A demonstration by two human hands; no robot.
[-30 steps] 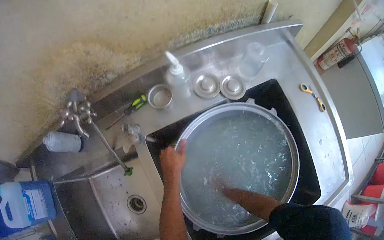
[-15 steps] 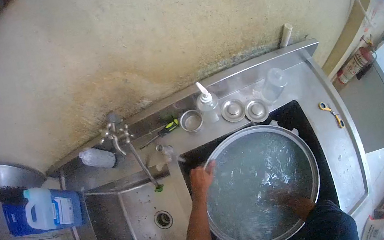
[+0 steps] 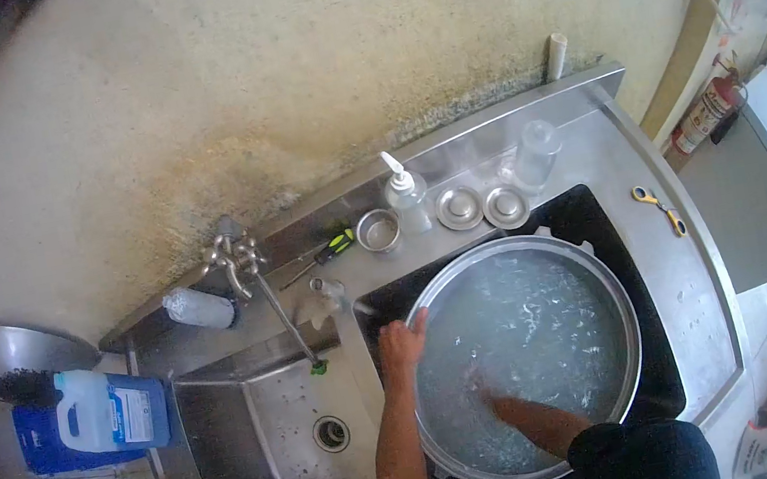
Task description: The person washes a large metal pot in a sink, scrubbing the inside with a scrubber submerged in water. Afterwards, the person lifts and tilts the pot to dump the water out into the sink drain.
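Observation:
A large round metal pot [image 3: 630, 325], full of cloudy, rippling water [image 3: 540, 325], sits over the dark right-hand basin [image 3: 662, 360]. My left hand [image 3: 404, 344] is closed over the pot's left rim, thumb on the inner side. Under the water, left of the pot's middle, my right hand [image 3: 483, 389] shows only as a blur. Its fingers, and anything in them, are hidden. Behind the pot stand a pump bottle [image 3: 409, 203], a small metal cup [image 3: 379, 231] and two round metal lids [image 3: 459, 209].
To the left is an empty steel sink [image 3: 300, 406] beneath a tap [image 3: 234, 256]. A screwdriver [image 3: 336, 245] lies behind it, and a blue jug [image 3: 133, 408] stands farther left. Yellow-handled scissors [image 3: 660, 210] rest on the right drainboard. A clear plastic container [image 3: 537, 155] is near the back ledge.
My right hand has swept leftward through the water, from the pot's lower right toward its left half. The ripples have spread. My left hand keeps its hold on the rim.

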